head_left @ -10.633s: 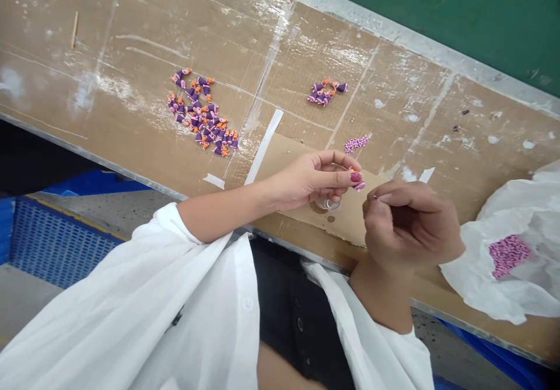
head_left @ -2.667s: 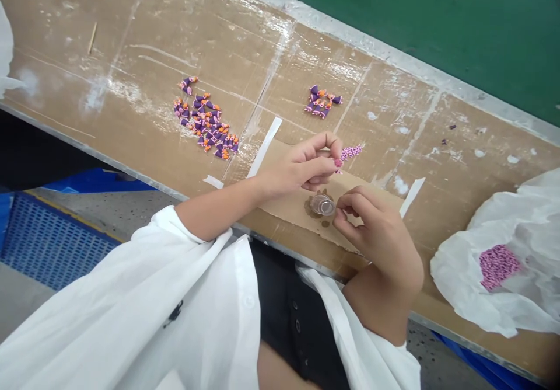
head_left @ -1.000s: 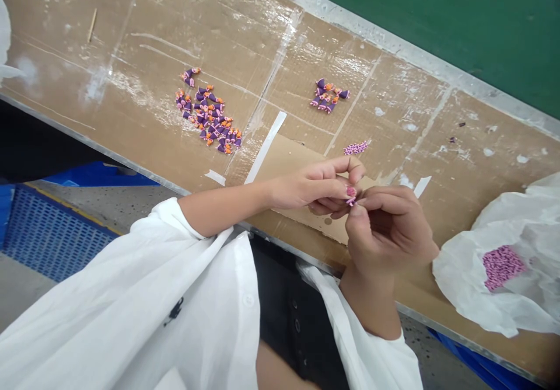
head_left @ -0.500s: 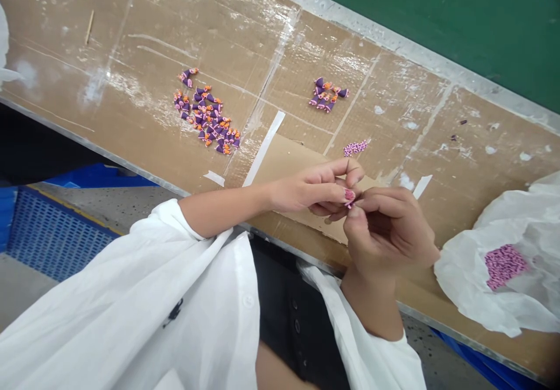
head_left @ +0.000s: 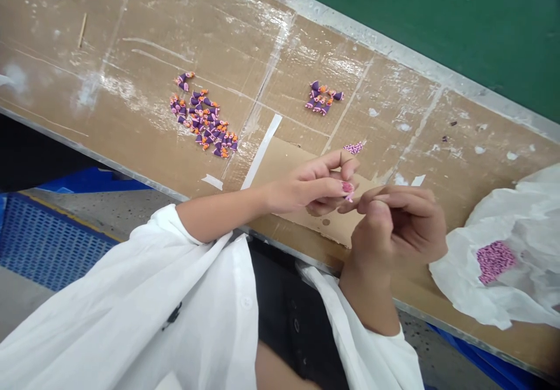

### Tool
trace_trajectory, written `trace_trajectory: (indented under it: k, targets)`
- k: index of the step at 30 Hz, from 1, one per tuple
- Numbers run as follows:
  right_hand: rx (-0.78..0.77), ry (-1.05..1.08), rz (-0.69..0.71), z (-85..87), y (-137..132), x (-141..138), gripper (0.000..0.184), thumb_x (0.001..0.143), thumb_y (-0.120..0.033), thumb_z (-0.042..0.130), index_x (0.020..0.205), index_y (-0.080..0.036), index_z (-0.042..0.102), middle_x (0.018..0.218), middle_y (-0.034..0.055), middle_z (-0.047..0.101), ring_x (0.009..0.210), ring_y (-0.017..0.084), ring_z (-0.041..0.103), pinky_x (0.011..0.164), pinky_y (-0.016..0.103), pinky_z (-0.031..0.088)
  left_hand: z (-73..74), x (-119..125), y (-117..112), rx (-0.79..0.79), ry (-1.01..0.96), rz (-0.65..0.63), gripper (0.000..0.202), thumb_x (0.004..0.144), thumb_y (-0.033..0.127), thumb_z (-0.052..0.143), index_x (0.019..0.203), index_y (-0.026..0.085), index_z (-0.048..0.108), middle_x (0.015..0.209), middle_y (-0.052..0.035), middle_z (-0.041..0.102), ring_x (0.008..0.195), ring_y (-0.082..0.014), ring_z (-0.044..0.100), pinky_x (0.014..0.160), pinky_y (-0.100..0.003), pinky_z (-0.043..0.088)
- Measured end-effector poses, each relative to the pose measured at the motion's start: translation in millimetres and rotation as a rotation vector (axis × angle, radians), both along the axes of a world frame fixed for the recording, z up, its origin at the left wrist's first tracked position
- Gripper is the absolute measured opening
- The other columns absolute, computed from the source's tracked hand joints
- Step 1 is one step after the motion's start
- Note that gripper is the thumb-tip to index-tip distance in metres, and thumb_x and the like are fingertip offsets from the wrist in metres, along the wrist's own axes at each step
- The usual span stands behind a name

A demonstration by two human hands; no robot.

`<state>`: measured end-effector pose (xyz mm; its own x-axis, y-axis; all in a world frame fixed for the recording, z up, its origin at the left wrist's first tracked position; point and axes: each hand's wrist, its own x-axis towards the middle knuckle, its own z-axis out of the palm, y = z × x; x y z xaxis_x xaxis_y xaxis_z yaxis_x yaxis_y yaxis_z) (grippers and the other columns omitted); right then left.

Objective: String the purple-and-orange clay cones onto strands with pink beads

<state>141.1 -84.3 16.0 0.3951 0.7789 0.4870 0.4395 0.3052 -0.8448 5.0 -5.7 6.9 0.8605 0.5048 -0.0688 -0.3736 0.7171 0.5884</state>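
Note:
Between the thumb and fingers of my left hand (head_left: 312,185) is a tiny pink and lilac figurine piece (head_left: 349,197), mostly covered by the fingertips. My right hand (head_left: 400,223) is just to its right, apart from the piece, with thumb and forefinger pressed together; whether anything tiny is in that pinch I cannot make out. Both hands are over a cardboard sheet (head_left: 289,150) at the table's near edge. Just beyond them lies a small heap of pink and purple beads (head_left: 353,148). Farther back is a small group of purple figurines (head_left: 324,98) with orange and pink parts.
A larger cluster of similar figurines (head_left: 205,121) lies to the left. On the right, crumpled white paper (head_left: 459,279) holds many pink bits (head_left: 496,261). A thin stick (head_left: 82,31) lies far left, and dark scraps (head_left: 445,139) lie at right. White tape (head_left: 262,150) marks the cardboard-covered table.
My right hand has drawn back to the right, away from the small piece, its fingers still pinched. My left hand keeps its hold. The view has shifted slightly.

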Motion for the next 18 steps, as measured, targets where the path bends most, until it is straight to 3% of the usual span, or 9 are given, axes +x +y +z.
trace_trajectory:
  k: [2, 4, 7, 13, 18]
  targets:
    - [-0.023, 0.049, -0.063, 2.5, 2, 3, 0.01, 0.093, -0.025, 0.068, 0.085, -0.023, 0.063, 0.072, -0.0052, 0.056, 0.053, 0.012, 0.057, 0.048, 0.031, 0.05, -1.1, -3, 2, 0.019, -0.003, 0.024, 0.038, 0.09, 0.04, 0.073, 0.089, 0.023, 0.039, 0.065, 0.0102, 0.043, 0.052, -0.0037, 0.032, 0.047, -0.017, 0.025]
    - [-0.148, -0.006, -0.092, 4.1, 6, 11, 0.016, 0.095, -0.032, 0.067, 0.083, -0.023, 0.062, 0.068, -0.0056, 0.057, 0.052, 0.013, 0.057, 0.05, 0.031, 0.049, -0.7, -5, 4, 0.043, -0.002, 0.026, 0.037, 0.091, 0.041, 0.073, 0.09, 0.023, 0.04, 0.064, 0.0104, 0.043, 0.051, -0.0033, 0.029, 0.047, -0.017, 0.027]
    - [-0.426, -0.257, 0.044, -1.7, 25, 32, 0.014, 0.095, -0.035, 0.066, 0.085, -0.024, 0.066, 0.073, -0.0029, 0.064, 0.059, 0.014, 0.061, 0.056, 0.031, 0.049, 4.4, -9, 9, 0.061, 0.011, 0.058, 0.038, 0.09, 0.044, 0.073, 0.091, 0.023, 0.042, 0.062, 0.0106, 0.042, 0.05, -0.0039, 0.03, 0.047, -0.017, 0.028]
    - [-0.4, -0.763, 0.247, -41.1, 81, 58, 0.008, 0.091, -0.026, 0.065, 0.086, -0.024, 0.071, 0.092, 0.006, 0.069, 0.086, 0.023, 0.06, 0.077, 0.04, 0.05, 20.2, -23, 35, -0.095, 0.132, 0.447, 0.031, 0.086, 0.031, 0.071, 0.086, 0.023, 0.041, 0.059, 0.0104, 0.033, 0.048, -0.0038, 0.03, 0.046, -0.015, 0.024]
    - [-0.435, -0.915, 0.298, -52.7, 96, 50, 0.015, 0.093, -0.023, 0.062, 0.082, -0.023, 0.072, 0.09, 0.007, 0.068, 0.084, 0.024, 0.054, 0.077, 0.041, 0.045, 23.7, -28, 46, -0.188, 0.201, 0.522, 0.025, 0.091, 0.024, 0.064, 0.085, 0.023, 0.04, 0.057, 0.0102, 0.029, 0.047, -0.0042, 0.031, 0.047, -0.016, 0.023]
